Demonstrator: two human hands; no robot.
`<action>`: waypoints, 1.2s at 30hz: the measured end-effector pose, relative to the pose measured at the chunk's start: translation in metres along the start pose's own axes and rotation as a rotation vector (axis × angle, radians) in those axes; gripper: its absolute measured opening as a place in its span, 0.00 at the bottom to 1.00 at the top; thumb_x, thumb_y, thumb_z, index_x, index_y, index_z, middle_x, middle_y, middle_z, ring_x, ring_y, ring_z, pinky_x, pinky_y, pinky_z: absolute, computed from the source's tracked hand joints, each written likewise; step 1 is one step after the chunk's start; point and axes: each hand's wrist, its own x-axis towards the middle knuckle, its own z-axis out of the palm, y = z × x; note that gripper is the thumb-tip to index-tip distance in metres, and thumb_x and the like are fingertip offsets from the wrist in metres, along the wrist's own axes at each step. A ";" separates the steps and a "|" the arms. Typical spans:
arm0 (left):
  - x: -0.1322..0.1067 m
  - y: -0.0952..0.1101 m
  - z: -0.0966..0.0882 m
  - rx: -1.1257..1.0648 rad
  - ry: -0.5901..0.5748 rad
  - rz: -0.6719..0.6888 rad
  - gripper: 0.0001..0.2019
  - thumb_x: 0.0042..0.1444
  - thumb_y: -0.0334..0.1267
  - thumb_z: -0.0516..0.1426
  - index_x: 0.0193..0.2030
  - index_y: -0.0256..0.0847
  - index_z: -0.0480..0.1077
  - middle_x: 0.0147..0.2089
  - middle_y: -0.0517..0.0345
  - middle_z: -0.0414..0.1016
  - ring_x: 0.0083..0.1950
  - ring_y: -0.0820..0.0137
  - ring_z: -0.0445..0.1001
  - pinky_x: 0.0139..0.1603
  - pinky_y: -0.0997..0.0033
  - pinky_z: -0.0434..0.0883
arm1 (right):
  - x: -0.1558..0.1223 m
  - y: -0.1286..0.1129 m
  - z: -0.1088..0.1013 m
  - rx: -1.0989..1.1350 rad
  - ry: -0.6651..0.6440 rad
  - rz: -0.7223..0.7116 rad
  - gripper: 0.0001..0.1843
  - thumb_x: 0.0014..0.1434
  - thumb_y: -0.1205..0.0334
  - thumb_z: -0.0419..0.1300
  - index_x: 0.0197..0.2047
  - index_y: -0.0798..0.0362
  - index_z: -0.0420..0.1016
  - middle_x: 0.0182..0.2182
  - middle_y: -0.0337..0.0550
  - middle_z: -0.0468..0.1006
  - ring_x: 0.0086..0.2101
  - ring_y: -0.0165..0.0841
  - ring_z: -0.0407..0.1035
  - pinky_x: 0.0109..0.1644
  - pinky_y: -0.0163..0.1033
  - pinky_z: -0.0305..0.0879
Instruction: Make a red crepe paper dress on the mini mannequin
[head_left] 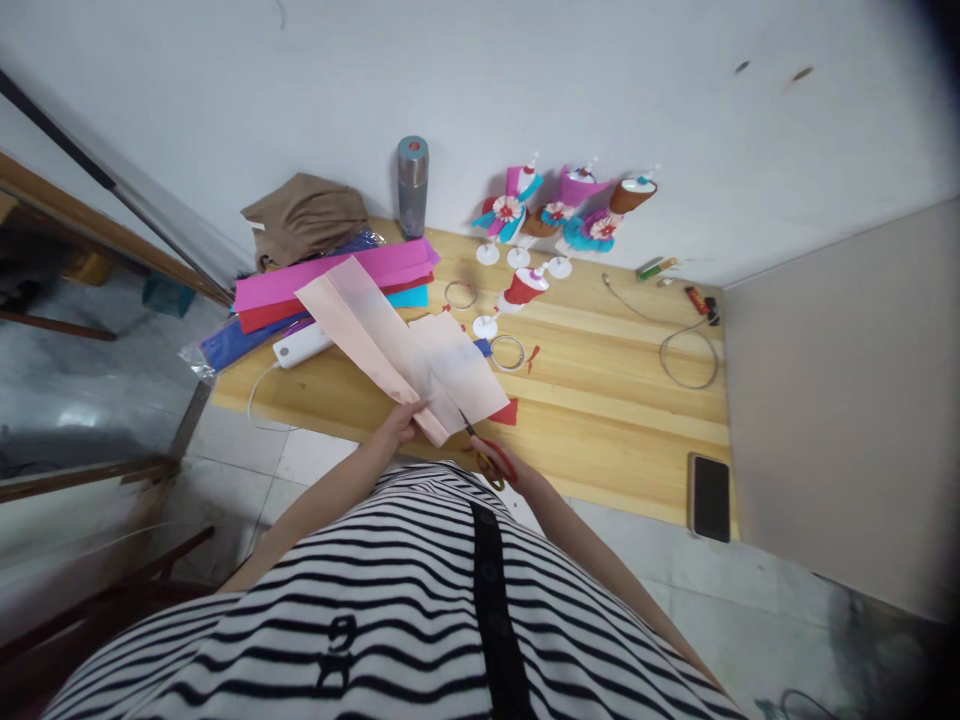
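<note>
Held pale pink paper (469, 368) to the scissors (508, 460) over a wooden table (600, 430)

Looked down on smooth yellow timber banded with darker grain, and on matt paper folded into long flat strips, magenta (337, 268) over red (262, 315). Saw brown cloth (307, 215) slumped in rounded folds, glossy clear plastic (199, 362) around blue paper (244, 346), and a cylindrical flask (412, 195) with a metallic band.

Kept the pale pink paper above the table's near edge, left of centre: thin, lightly creased, partly doubled into a long slanting strip, with a broad flap spread to the right. Pinched its lower end between the thumb and fingers of the left hand (406, 422). Closed the right hand (525, 478) around the red and yellow handles of the scissors, with dark blades at the flap's lower edge; could not tell the width of any gap between the blades.

Counted four stemmed ornaments (525, 287) on round white bases, three in a back row and one in front; three pleated flowers (508, 208), all in the back row; two thin rings (508, 352); one flask; one red scrap (507, 411) near the scissors; one looped cable (688, 360); and one phone (709, 497) near the right end.
</note>
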 end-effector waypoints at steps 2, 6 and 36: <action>0.000 0.000 -0.001 -0.005 -0.008 0.003 0.16 0.66 0.43 0.57 0.57 0.39 0.70 0.58 0.47 0.71 0.53 0.63 0.74 0.53 0.56 0.75 | 0.000 0.000 -0.001 -0.024 -0.063 0.059 0.17 0.68 0.51 0.58 0.47 0.57 0.74 0.37 0.41 0.77 0.32 0.28 0.72 0.34 0.36 0.73; -0.001 0.000 -0.003 0.003 -0.005 -0.009 0.15 0.66 0.42 0.58 0.56 0.38 0.70 0.58 0.48 0.72 0.54 0.63 0.74 0.54 0.55 0.75 | -0.002 -0.001 0.000 -0.067 -0.085 0.084 0.17 0.68 0.51 0.58 0.49 0.57 0.74 0.40 0.43 0.77 0.34 0.30 0.73 0.37 0.39 0.74; -0.010 0.001 -0.001 0.080 0.060 -0.029 0.17 0.66 0.43 0.58 0.58 0.38 0.69 0.58 0.48 0.72 0.53 0.62 0.74 0.53 0.55 0.76 | -0.007 -0.002 -0.005 -0.101 -0.069 -0.063 0.31 0.62 0.39 0.55 0.44 0.62 0.78 0.27 0.46 0.81 0.24 0.32 0.72 0.28 0.36 0.63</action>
